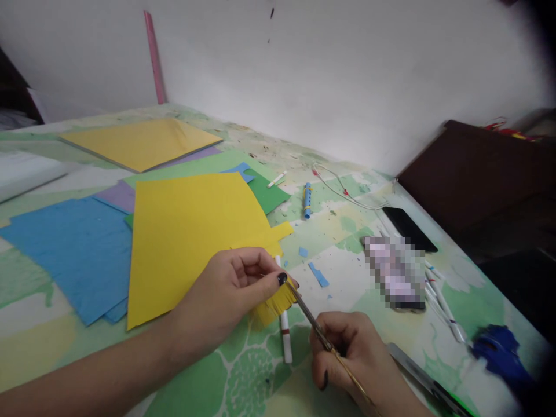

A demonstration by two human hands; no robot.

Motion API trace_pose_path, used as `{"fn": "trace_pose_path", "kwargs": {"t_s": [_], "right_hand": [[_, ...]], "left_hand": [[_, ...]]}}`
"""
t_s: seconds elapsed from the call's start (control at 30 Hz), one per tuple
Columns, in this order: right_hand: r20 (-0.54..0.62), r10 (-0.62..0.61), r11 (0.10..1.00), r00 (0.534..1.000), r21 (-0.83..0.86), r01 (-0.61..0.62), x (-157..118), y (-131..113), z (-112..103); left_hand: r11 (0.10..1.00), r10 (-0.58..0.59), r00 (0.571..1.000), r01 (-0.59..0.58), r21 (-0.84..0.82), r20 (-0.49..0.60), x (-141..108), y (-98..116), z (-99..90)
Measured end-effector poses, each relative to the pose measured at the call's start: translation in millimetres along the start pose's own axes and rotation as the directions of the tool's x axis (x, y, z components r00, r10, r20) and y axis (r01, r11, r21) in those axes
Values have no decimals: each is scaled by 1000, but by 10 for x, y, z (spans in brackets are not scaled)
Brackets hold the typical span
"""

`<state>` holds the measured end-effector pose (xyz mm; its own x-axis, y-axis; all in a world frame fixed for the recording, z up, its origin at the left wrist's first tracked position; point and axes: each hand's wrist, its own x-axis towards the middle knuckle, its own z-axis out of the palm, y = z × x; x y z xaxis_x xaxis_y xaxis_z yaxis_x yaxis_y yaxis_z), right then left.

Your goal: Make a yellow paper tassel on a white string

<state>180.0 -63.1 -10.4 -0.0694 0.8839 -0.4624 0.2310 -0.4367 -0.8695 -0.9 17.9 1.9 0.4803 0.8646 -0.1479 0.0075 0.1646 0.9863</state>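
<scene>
My left hand (234, 284) pinches a small yellow paper strip (273, 307) between thumb and fingers. Cuts along the strip's lower edge make a fringe. In my right hand (356, 359) is a pair of scissors (319, 333), seen nearly edge-on, with gold-coloured handles and narrow metal blades. The blade tips meet the strip right beside my left thumb. Under the strip lies a white marker (285, 339) with a dark red band, partly covered. Behind my left hand, a large yellow paper sheet (186, 226) rests on other coloured sheets.
Blue sheets (65, 249) lie left, an orange-yellow pad (143, 142) behind. Blue scraps (319, 274) and a small blue paper roll (307, 200) lie ahead. To the right are a phone (393, 272), a black flat device (409, 229), a box cutter (428, 379) and a dark blue object (499, 353).
</scene>
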Motion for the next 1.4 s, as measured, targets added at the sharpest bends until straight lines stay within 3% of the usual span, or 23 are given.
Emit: {"fn": "trace_pose_path", "kwargs": {"t_s": [0.37,0.73,0.9,1.1,1.4], "right_hand": [[-10,21,1000,1000,1,-21,-10,-35,13],[14,-47,999,999,23,47,-17,-83,31],[52,-92,995,994,49,89,-46,-98,29],[52,-75,994,996,85,70,-50,-105,22],[67,-68,993,995,100,61,-61,-82,17]], "left_hand": [[1000,18,1000,-18,-2,-3,5,-37,-2],[1000,-1,1000,1,-13,7,-4,-24,-2],[995,0,1000,1,-101,13,-10,-15,3],[959,-8,995,37,-282,102,-4,-27,-4],[984,-29,998,40,-173,63,-11,3,8]]}}
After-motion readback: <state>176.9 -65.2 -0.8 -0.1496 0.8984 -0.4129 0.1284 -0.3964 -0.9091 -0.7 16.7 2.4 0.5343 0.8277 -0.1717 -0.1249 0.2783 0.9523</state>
